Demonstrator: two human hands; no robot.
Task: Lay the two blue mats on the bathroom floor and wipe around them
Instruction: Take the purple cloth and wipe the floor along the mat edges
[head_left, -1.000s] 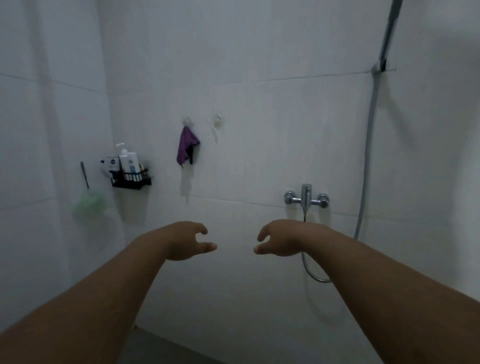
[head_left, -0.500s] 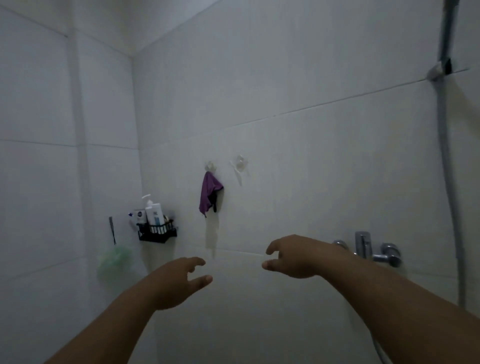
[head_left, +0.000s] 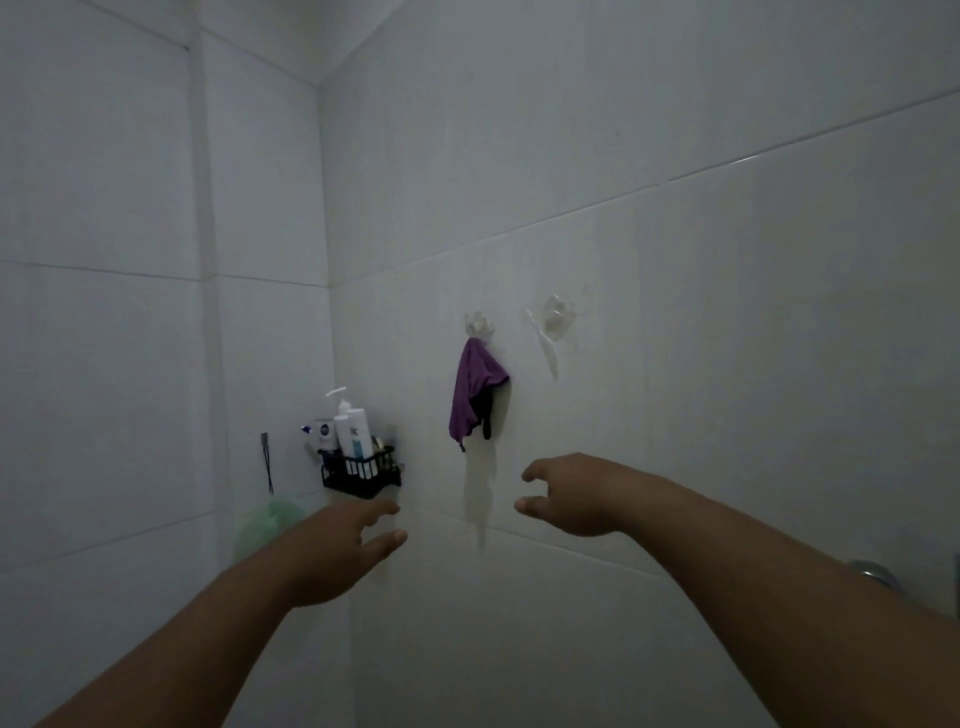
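Against the white tiled shower wall, your left hand (head_left: 343, 545) & right hand (head_left: 571, 493) reach out loosely spread and empty below a purple cloth (head_left: 474, 397); blue mats aren't in view, prob. soft and floppy, so take them by an edge w/ both hands.

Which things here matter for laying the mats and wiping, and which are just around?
For the job: left hand and right hand, both empty; perhaps the purple cloth for wiping. No mats in view.

Just around: black caddy, bottles, green sponge, clear hook.
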